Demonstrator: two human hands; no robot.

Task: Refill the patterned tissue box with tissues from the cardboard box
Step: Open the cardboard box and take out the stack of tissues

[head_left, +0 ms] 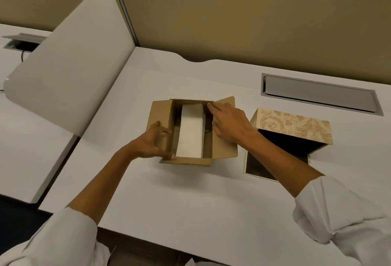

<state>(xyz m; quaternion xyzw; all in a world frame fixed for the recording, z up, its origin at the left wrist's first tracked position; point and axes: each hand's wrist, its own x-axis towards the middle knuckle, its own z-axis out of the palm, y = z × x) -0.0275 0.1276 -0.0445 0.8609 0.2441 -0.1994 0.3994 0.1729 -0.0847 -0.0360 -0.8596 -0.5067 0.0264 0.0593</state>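
An open brown cardboard box [222, 149] stands mid-table with its flaps folded out. A white stack of tissues [190, 132] lies inside it. My left hand [150, 143] grips the box's left flap and wall, thumb at the near corner. My right hand [229, 124] rests on the right flap, index finger stretched to the far rim and fingers spread. To the right stands the patterned tissue box [294, 126], beige with a floral print; its hinged top is raised and the dark inside shows.
The white table [190, 198] has a grey cable hatch [317, 94] at the back right. A beige partition wall runs behind. A white divider panel [69, 71] stands at the left, with a neighbouring desk beyond it.
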